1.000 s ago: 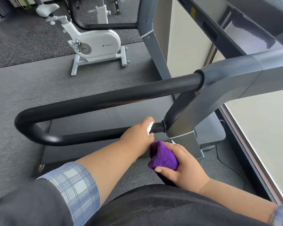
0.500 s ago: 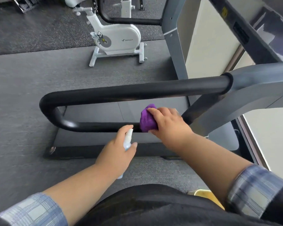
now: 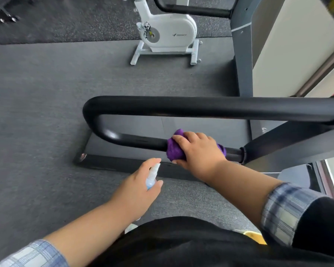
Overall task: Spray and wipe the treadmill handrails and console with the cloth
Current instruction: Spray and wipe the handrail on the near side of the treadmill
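The treadmill's black handrail loops from an upper bar round a bend at the left into a lower bar. My right hand grips a purple cloth wrapped around the lower bar, close to the grey upright joint. Below and to the left, my left hand holds a small clear spray bottle with its white nozzle pointing up toward the lower bar, a little short of it. The console is out of view.
The treadmill deck lies under the rail on the dark gym floor. A white exercise bike stands at the back. A second treadmill's grey upright and black rail rise behind, beside a pale wall on the right.
My right hand has carried the cloth up from below the rail onto the lower bar. My left hand has drawn the spray bottle back from the bar and lowered it.
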